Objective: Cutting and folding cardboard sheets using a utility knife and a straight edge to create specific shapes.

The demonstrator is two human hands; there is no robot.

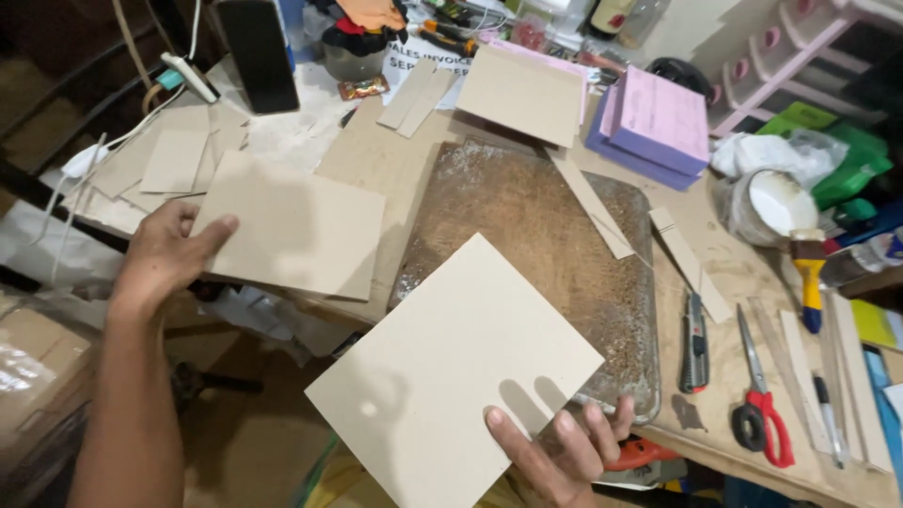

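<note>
My left hand [167,252] grips the left edge of a grey cardboard sheet [296,226] that lies tilted over the table's front left part. My right hand [562,450] holds a second, lighter square cardboard sheet [451,376] from below by its lower right corner, thumb on top, out in front of the table edge. Between both sheets lies a worn brown board under a glass plate [536,235], with a narrow cardboard strip [593,202] resting on it.
Cardboard pieces [174,160] are piled at the far left, another sheet [522,94] at the back. Purple paper pads [654,122], a glue tub [776,202], brush [809,273], utility knife [694,343], red-handled scissors [760,400], rulers [851,376] fill the right side. A phone [259,52] stands behind.
</note>
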